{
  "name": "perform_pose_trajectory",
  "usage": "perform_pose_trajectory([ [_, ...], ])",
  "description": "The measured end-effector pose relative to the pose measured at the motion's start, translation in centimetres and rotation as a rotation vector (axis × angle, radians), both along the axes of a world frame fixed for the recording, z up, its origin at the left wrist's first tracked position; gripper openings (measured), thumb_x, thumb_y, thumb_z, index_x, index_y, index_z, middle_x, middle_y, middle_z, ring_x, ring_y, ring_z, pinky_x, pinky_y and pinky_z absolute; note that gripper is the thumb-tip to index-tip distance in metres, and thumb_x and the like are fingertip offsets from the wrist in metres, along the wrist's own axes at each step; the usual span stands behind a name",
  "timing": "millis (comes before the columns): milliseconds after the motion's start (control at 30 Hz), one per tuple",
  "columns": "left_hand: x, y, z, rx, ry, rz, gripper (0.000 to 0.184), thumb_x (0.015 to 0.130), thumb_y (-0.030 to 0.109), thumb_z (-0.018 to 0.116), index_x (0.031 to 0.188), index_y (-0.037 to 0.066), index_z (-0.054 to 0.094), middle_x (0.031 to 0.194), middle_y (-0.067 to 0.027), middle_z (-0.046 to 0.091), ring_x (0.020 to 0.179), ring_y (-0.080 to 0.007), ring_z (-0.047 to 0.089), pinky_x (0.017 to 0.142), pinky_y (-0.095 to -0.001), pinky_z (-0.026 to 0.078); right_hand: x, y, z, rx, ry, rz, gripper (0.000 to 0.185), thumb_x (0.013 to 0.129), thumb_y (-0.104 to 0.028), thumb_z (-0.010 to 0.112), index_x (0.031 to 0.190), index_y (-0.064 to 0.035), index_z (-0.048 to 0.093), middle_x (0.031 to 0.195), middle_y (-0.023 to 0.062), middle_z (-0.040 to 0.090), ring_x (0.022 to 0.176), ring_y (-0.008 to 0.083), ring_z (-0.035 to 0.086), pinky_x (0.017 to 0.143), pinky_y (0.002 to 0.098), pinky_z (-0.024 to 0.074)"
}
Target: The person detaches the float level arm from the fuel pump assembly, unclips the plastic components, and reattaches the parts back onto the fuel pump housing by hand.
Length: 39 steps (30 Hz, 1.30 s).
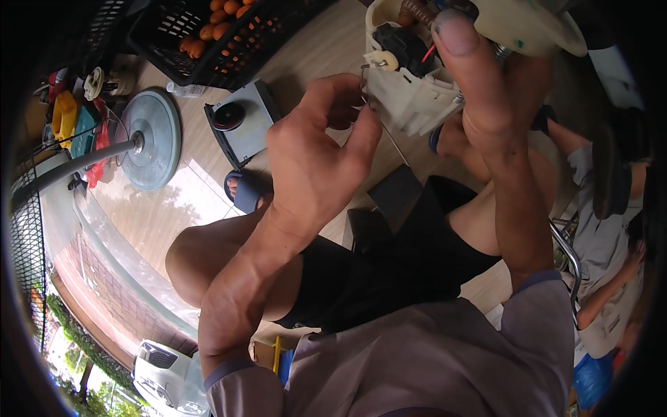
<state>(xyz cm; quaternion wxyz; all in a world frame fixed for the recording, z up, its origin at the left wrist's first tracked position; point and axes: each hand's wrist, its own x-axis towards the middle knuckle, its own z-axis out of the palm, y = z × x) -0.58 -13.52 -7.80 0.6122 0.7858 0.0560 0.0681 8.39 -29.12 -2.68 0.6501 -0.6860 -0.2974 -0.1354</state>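
A cream plastic housing with a black part [413, 101] held above the tiled floor [309, 48].
The left hand [323, 142] pinches a thin metal rod [396, 144] beside it; the right hand [483, 90] grips the housing, thumb in view, its other fingers largely hidden.

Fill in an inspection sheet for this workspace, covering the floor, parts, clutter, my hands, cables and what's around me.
Surface: pale floor, sunlit towards the left.
Job's things: off-white plastic housing with a black part; thin metal rod.
Clutter: grey box, black crate of orange fruit, round grey base with a pole.
Left hand: pinching the rod near the housing.
Right hand: gripping the housing, thumb uppermost.
Cables: short red wire at the housing; its ends unclear.
Surroundings: another person at right; white vehicle outside.
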Motion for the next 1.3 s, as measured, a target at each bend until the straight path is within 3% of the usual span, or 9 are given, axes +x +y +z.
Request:
perform_pose_trajectory([
  [167,0.0,0.3,0.3,0.0,0.024,0.009,0.024,0.085,0.011,0.072,0.105,-0.002,0.069,0.088,-0.0139,0.076,0.077,-0.0212,0.075,0.069,-0.0317,0.058,1.2,0.0,-3.4,0.013,-0.154,-0.044,0.061,0.084,-0.024,0.078,0.129,0.009,0.054,0.116,0.0169,0.068,0.095,0.0206,0.069,0.083,0.0311,0.0562],
  [267,-0.2,0.8,1.1,0.051,0.069,-0.022,0.02,0.085,0.012,0.072,0.099,-0.002,0.071,0.083,-0.0148,0.075,0.074,-0.0226,0.075,0.066,-0.0313,0.057,-1.0,1.0,-0.6,0.07,0.117,-0.042,0.071,0.085,-0.029,0.079,0.136,0.0096,0.048,0.124,0.0186,0.064,0.102,0.0218,0.067,0.089,0.033,0.0555],
  [400,-0.2,1.2,0.6,0.096,-0.059,-0.081,0.015,0.082,0.008,0.073,0.093,-0.002,0.071,0.079,-0.0155,0.073,0.07,-0.025,0.073,0.063,-0.0302,0.056,0.3,-0.1,-0.8,0.105,0.05,0.068,0.08,0.085,-0.037,0.08,0.14,0.0093,0.044,0.127,0.0169,0.062,0.109,0.0212,0.064,0.095,0.0344,0.0534],
  [533,-0.4,1.1,0.7,0.083,-0.079,-0.093,0.013,0.082,0.007,0.073,0.092,-0.001,0.071,0.079,-0.015,0.073,0.07,-0.025,0.073,0.063,-0.0308,0.056,0.1,0.5,-0.7,0.172,0.117,-0.105,0.081,0.084,-0.039,0.081,0.141,0.0073,0.045,0.128,0.0154,0.062,0.11,0.0209,0.064,0.096,0.0339,0.0521],
  [633,-0.6,1.4,0.9,0.047,-0.033,-0.111,0.013,0.082,0.007,0.074,0.091,-0.001,0.07,0.079,-0.0145,0.073,0.069,-0.0237,0.073,0.063,-0.0305,0.056,-0.1,0.5,-0.5,0.169,0.159,-0.065,0.082,0.084,-0.038,0.082,0.141,0.0066,0.045,0.129,0.0152,0.062,0.111,0.0209,0.063,0.098,0.0343,0.051],
  [767,-0.8,1.3,1.2,-0.007,-0.001,-0.14,0.013,0.083,0.007,0.074,0.092,-0.002,0.07,0.077,-0.0139,0.073,0.069,-0.0205,0.073,0.062,-0.0296,0.055,0.3,0.1,-0.9,0.108,0.0,-0.033,0.082,0.083,-0.038,0.082,0.141,0.0059,0.044,0.129,0.0151,0.062,0.113,0.0208,0.063,0.1,0.0348,0.0498],
  [933,-0.9,1.2,1.3,-0.059,0.013,-0.15,0.013,0.084,0.008,0.074,0.092,-0.002,0.07,0.076,-0.0128,0.073,0.068,-0.0181,0.073,0.061,-0.0293,0.055,0.1,-0.2,-1.3,0.249,0.056,-0.045,0.082,0.084,-0.039,0.081,0.143,0.0044,0.044,0.129,0.0132,0.062,0.116,0.0209,0.061,0.101,0.0361,0.0481],
  [1300,-0.9,1.0,1.0,-0.117,0.013,-0.127,0.017,0.084,0.008,0.074,0.097,-0.002,0.069,0.081,-0.0119,0.072,0.071,-0.0173,0.071,0.066,-0.0288,0.056,0.3,-0.8,-1.2,0.091,-0.004,-0.197,0.075,0.086,-0.039,0.078,0.141,0.0027,0.049,0.128,0.0098,0.062,0.114,0.0185,0.06,0.1,0.0342,0.0462],
])
